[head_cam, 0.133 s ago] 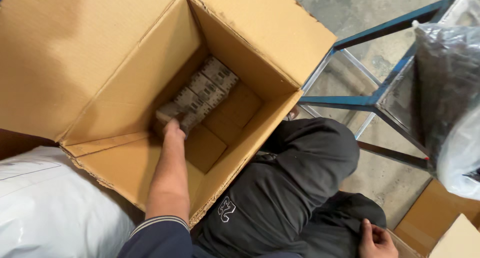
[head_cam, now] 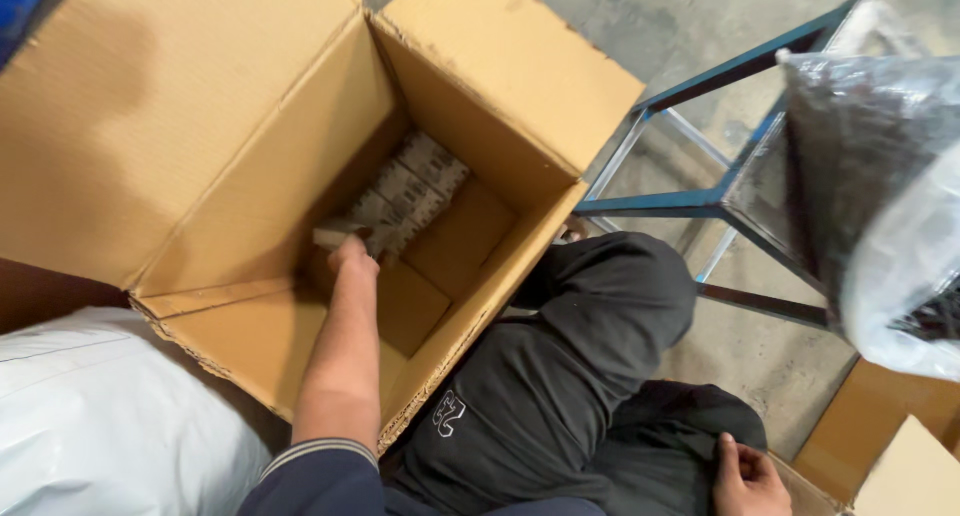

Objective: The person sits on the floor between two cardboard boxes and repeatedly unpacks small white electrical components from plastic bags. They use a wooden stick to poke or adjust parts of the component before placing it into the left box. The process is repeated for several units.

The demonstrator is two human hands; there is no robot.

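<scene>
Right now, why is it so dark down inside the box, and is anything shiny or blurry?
In the head view, the tall walls of the cardboard box shade its bottom, so the small packets and the left hand look dim and a bit soft; the clear plastic bag at right shows pale glare; the right hand sits in even light.

Navy striped-cuff sleeve [head_cam: 320, 476]; dark grey trousers [head_cam: 590, 376]

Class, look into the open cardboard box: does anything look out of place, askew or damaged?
The cardboard box has a ragged, frayed front edge. Inside, the left hand rests on one small pack lying askew beside the row of packs.
</scene>
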